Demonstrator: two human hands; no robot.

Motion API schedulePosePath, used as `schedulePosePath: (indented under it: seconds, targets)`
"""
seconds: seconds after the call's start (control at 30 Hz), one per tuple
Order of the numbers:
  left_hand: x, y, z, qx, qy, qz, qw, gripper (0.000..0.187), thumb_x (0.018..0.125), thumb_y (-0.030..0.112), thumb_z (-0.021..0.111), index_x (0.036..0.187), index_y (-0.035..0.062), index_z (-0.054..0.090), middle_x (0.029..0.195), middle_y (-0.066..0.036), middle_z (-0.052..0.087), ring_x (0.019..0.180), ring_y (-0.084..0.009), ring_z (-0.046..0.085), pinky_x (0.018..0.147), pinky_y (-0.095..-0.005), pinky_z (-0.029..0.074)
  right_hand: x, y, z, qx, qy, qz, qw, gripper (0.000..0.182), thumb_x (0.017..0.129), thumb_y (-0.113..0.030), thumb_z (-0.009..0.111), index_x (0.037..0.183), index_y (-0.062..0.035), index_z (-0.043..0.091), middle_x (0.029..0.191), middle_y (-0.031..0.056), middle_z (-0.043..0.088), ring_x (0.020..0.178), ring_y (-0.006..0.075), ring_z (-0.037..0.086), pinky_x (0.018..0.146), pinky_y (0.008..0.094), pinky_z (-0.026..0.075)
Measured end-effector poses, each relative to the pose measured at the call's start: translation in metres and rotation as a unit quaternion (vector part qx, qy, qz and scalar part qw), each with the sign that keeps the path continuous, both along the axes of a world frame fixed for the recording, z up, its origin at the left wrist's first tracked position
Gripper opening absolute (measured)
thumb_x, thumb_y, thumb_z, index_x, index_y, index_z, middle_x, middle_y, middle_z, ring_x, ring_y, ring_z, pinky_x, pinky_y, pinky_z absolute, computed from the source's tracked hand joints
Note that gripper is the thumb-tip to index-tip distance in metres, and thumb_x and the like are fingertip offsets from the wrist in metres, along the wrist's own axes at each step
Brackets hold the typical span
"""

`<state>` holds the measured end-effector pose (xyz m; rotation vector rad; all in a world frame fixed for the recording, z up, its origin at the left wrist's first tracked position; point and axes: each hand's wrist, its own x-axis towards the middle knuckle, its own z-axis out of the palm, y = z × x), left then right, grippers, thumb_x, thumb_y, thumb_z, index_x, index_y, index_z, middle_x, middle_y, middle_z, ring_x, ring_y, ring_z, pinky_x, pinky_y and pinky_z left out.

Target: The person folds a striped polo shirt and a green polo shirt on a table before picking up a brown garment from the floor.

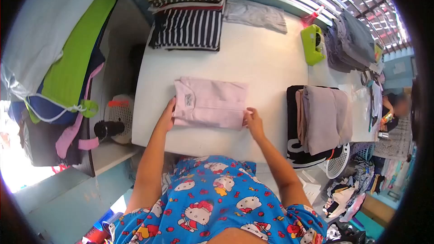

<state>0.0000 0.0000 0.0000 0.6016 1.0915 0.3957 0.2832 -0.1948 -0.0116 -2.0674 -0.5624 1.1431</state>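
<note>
The folded pink garment (pixel 221 104) lay flat on the white bench (pixel 271 63), near its middle, with its neckline and printed label (pixel 189 99) towards the left. The left hand (pixel 169 114) was at its left side, thumb by the edge and fingers loosely bent; whether any cloth was gripped could not be told. The right hand (pixel 253 122) touched the right side by the near corner, fingers curled, and a firm pinch could not be confirmed there either.

The likeliest trouble was the fold opening or skewing: the layers seemed loose, and an uneven pull from the two sides could have slid the upper one off the lower. Pushing inwards could have buckled the middle, and catching only the top layer at the right corner could have left the under layer behind. The neckline could also have creased under the left thumb.

The near edge of the bench ran close to the garment, with the blue patterned clothing (pixel 217 199) just beyond it, so there was little room that way. More white surface showed on the far side, up to the striped stack (pixel 187 27) and the grey cloth (pixel 255 13). To the right, a gap separated the right hand from the mauve-grey pile (pixel 327 117), whose near end reached the bench edge.
</note>
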Motion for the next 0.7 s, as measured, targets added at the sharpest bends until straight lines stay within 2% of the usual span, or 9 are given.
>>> schedulePosePath:
  seconds: [0.1,0.13,0.17,0.2,0.23,0.3,0.4,0.57,0.7]
  targets:
    - [-0.016,0.005,0.013,-0.038,0.011,-0.031,0.999,0.058,0.085,0.052,0.044,0.125,0.011,0.042,0.118,-0.008,0.051,0.101,-0.0225,0.054,0.078,-0.0411,0.049,-0.036,0.018,0.008,-0.057,-0.063,-0.007,0.996,0.062,0.077,-0.052,0.054,0.117,-0.0075,0.042,0.084,0.0201,0.061,0.075,0.0347,0.06,0.068,0.0422,0.047]
    - [-0.011,-0.001,0.016,-0.065,0.055,-0.041,0.996,0.052,0.086,0.043,0.047,0.126,0.0098,0.04,0.116,-0.009,0.051,0.097,-0.0224,0.055,0.076,-0.041,0.05,-0.039,0.015,0.012,-0.062,-0.086,-0.019,0.994,0.064,0.076,-0.052,0.056,0.117,-0.0052,0.042,0.086,0.0215,0.061,0.077,0.035,0.06,0.069,0.0423,0.046]
    - [0.002,-0.002,0.007,0.048,0.091,-0.1,0.99,0.049,0.087,0.032,0.051,0.127,0.0091,0.037,0.114,-0.01,0.052,0.097,-0.022,0.055,0.075,-0.0393,0.05,-0.035,0.014,0.012,-0.048,-0.115,-0.006,0.992,0.065,0.075,-0.048,0.059,0.119,-0.005,0.04,0.092,0.0217,0.06,0.081,0.0349,0.059,0.071,0.0416,0.046]
    - [0.016,-0.004,-0.007,0.077,0.114,-0.107,0.985,0.058,0.081,0.022,0.06,0.13,0.0056,0.033,0.118,-0.01,0.05,0.102,-0.0217,0.052,0.078,-0.0352,0.048,-0.028,0.01,0.018,-0.007,-0.101,-0.031,0.994,0.065,0.074,-0.042,0.062,0.122,-0.0046,0.038,0.096,0.0205,0.06,0.084,0.0347,0.059,0.072,0.0411,0.046]
    - [0.019,-0.005,-0.002,0.099,0.119,-0.119,0.981,0.058,0.08,0.019,0.059,0.13,0.0047,0.032,0.119,-0.01,0.049,0.104,-0.0203,0.051,0.083,-0.0335,0.046,-0.031,0.006,-0.009,0.076,-0.11,-0.053,0.99,0.058,0.076,-0.034,0.062,0.121,-0.0036,0.041,0.098,0.0195,0.06,0.09,0.0309,0.059,0.076,0.0366,0.047]
    - [0.037,-0.007,0.023,0.108,0.127,-0.097,0.981,0.054,0.08,0.012,0.059,0.127,0.0008,0.035,0.119,-0.011,0.049,0.104,-0.0193,0.05,0.086,-0.0298,0.042,-0.028,0.009,-0.002,0.094,-0.039,-0.076,0.992,0.048,0.079,-0.025,0.061,0.118,-0.003,0.045,0.1,0.0151,0.06,0.088,0.0238,0.059,0.074,0.0336,0.047]
    - [0.062,0.011,0.032,0.168,0.091,-0.11,0.975,0.048,0.08,0.008,0.057,0.123,-0.0015,0.037,0.116,-0.011,0.051,0.101,-0.0189,0.052,0.085,-0.0283,0.041,0.003,0.017,0.018,0.071,0.174,-0.12,0.975,0.045,0.079,-0.02,0.06,0.118,-0.0025,0.045,0.097,0.0119,0.06,0.087,0.0183,0.058,0.075,0.0298,0.046]
    - [0.17,0.058,0.084,0.275,0.024,-0.122,0.953,0.043,0.08,0.005,0.055,0.12,-0.0015,0.041,0.112,-0.01,0.053,0.1,-0.0178,0.051,0.086,-0.0277,0.04,0.111,0.063,0.052,0.285,0.218,-0.157,0.92,0.041,0.079,-0.01,0.057,0.118,-0.0014,0.046,0.103,0.0063,0.057,0.092,0.0135,0.055,0.077,0.0275,0.046]
    - [0.278,0.145,0.09,0.347,0.014,-0.135,0.928,0.042,0.081,0.008,0.055,0.12,-0.0013,0.042,0.11,-0.009,0.054,0.096,-0.0169,0.052,0.084,-0.0272,0.04,0.216,0.134,0.096,0.34,0.145,-0.169,0.914,0.044,0.078,-0.008,0.057,0.119,-0.0001,0.045,0.107,0.008,0.056,0.093,0.015,0.054,0.08,0.0282,0.044]
